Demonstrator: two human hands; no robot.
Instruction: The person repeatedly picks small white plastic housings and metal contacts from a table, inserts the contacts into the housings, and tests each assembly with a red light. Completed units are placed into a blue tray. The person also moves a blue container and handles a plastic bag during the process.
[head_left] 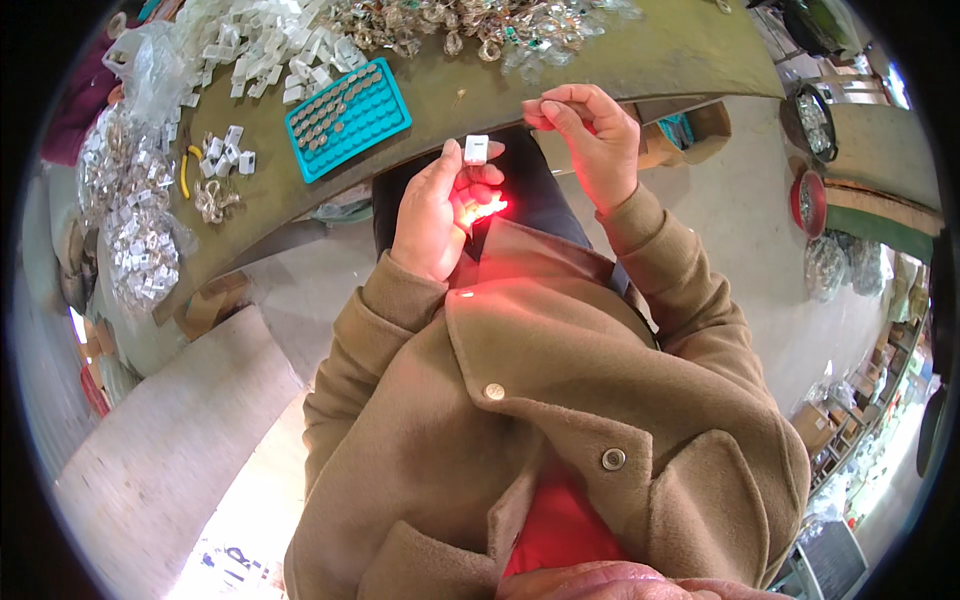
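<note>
Left hand (430, 215): grasps battery case (477, 150), likely for visibility
Right hand (597, 135): curled; cannot tell grip
Turquoise tray (393, 110): eleven o'clock, presumably handy

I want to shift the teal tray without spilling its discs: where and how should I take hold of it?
Probably grip the teal tray by its short ends, coming from left and right: it lies flat, those rims are free, and metal discs sit mostly in its far half, so stay level.
</note>
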